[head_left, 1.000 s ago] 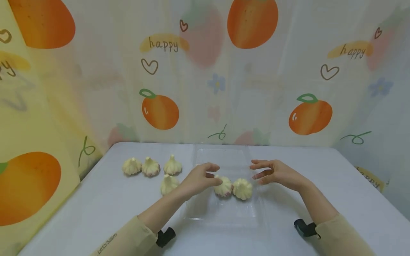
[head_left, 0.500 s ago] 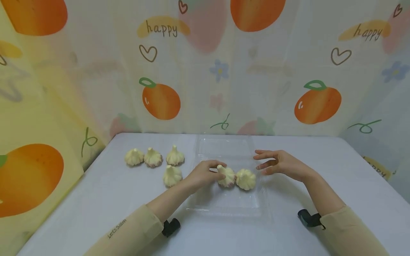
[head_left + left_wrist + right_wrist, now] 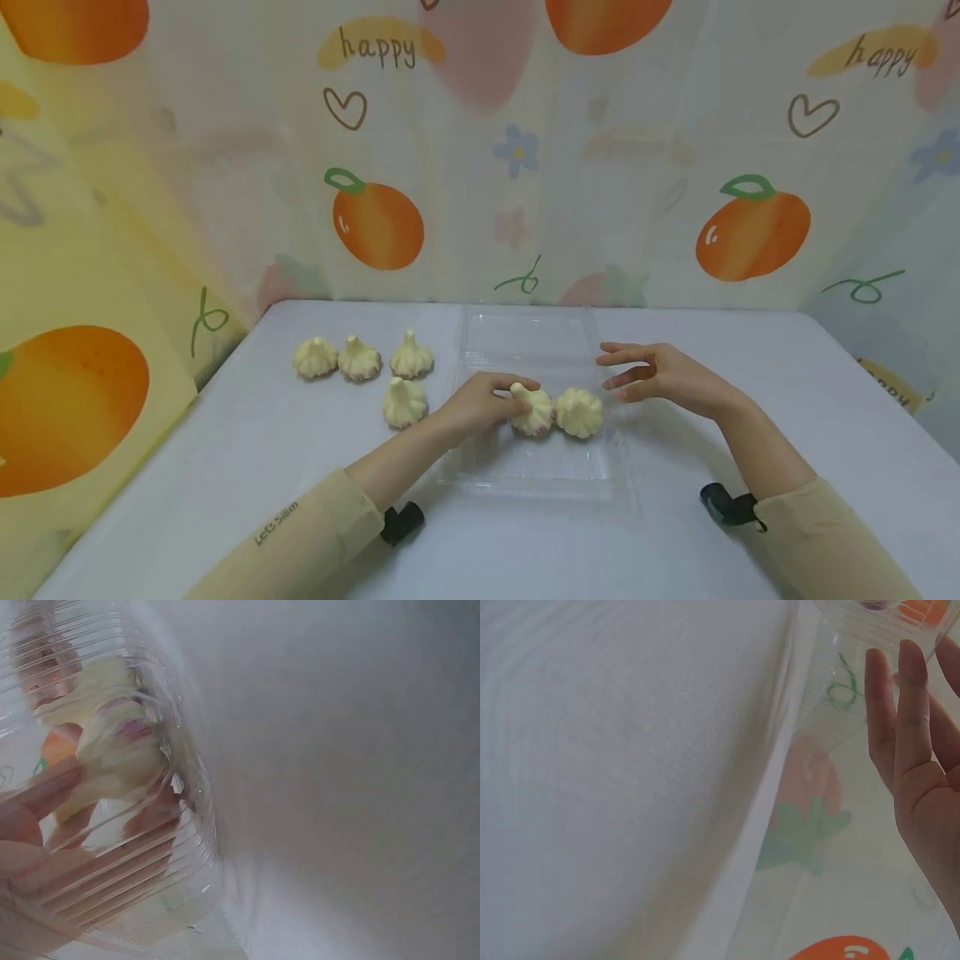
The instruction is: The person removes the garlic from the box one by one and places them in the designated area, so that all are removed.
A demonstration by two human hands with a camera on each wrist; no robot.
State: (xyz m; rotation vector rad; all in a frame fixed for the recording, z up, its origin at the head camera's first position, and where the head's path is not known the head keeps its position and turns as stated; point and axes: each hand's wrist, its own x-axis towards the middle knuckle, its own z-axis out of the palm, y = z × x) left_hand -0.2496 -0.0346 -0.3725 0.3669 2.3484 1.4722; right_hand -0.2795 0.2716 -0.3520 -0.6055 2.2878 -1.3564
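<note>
My left hand [image 3: 480,406] reaches over the left side of a clear plastic container [image 3: 525,486] and grips a garlic bulb [image 3: 535,414], thumb on its near side and fingers behind. Through the ribbed clear wall in the left wrist view, fingers curl about that bulb [image 3: 120,754], which has a purple streak. Right beside it sits a second garlic bulb [image 3: 579,413] inside the container. My right hand [image 3: 667,377] hovers at the container's right side, fingers loosely extended and holding nothing; the right wrist view shows the same hand [image 3: 922,757] near the clear plastic.
Left of the container, several garlic bulbs lie on the white table [image 3: 247,467]: a row of three, with one bulb [image 3: 405,403] in front. The container's clear lid [image 3: 528,333] lies open toward the back. A fruit-print curtain [image 3: 465,208] hangs behind the table.
My left hand has moved onto the left bulb in the container and its fingers have closed around it. The right hand keeps its place. The head view has tilted down slightly.
</note>
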